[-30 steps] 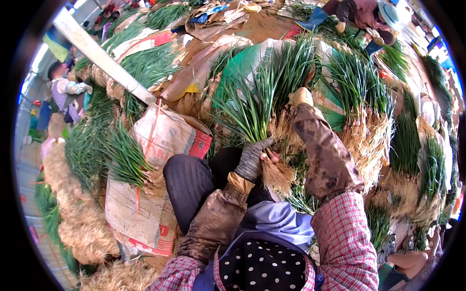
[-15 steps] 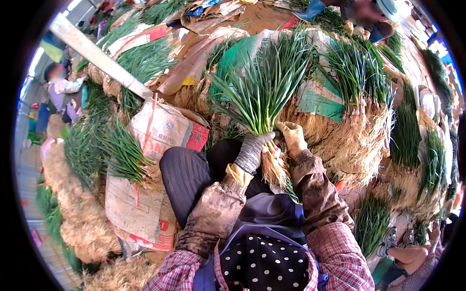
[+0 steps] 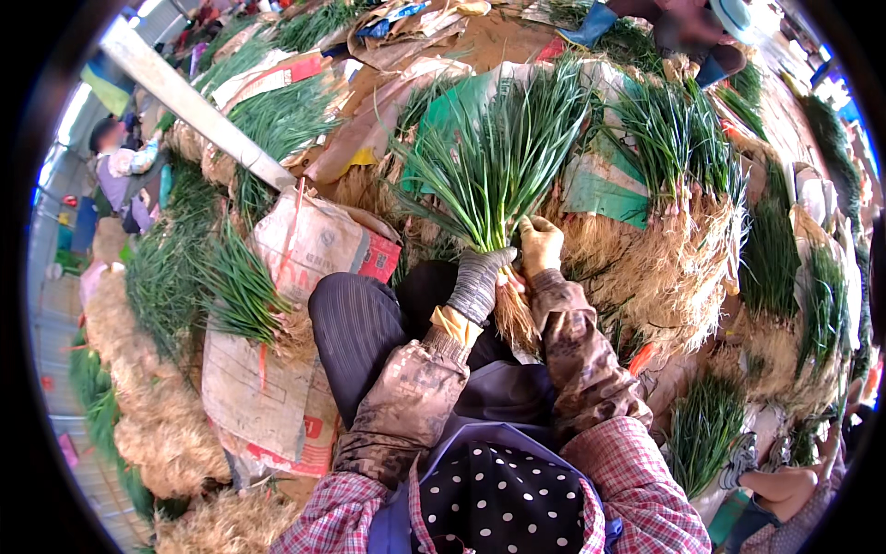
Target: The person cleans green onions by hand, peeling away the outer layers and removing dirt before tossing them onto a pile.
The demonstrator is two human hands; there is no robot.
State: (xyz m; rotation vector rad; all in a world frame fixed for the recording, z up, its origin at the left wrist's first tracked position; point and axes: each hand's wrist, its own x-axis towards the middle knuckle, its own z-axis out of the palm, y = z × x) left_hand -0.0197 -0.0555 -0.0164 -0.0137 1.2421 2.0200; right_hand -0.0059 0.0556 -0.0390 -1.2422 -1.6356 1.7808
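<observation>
A large bunch of green onions [image 3: 494,175] stands upright over my lap, its long leaves fanned out and its roots hanging down. My left hand [image 3: 478,288], in a dark grey wrapped glove, is closed round the pale stems just above the roots. Against the right side of the bunch is my right hand [image 3: 541,246], in a yellowish glove. Its fingers are bent together at the stems; what lies between them is hidden. To the left, a smaller bunch of green onions [image 3: 242,294] lies on a flattened printed sack [image 3: 254,392].
More green onions [image 3: 669,129] lie at the right with thick straw-coloured roots [image 3: 655,277] toward me. A white beam [image 3: 198,106] slants in from the upper left. Root piles [image 3: 166,406] line the left side. Other people sit at the upper left, upper right and lower right.
My right hand has moved slightly up and left, closer against the stems, and its forearm has swung inward. The left hand still grips the bunch in nearly the same place.
</observation>
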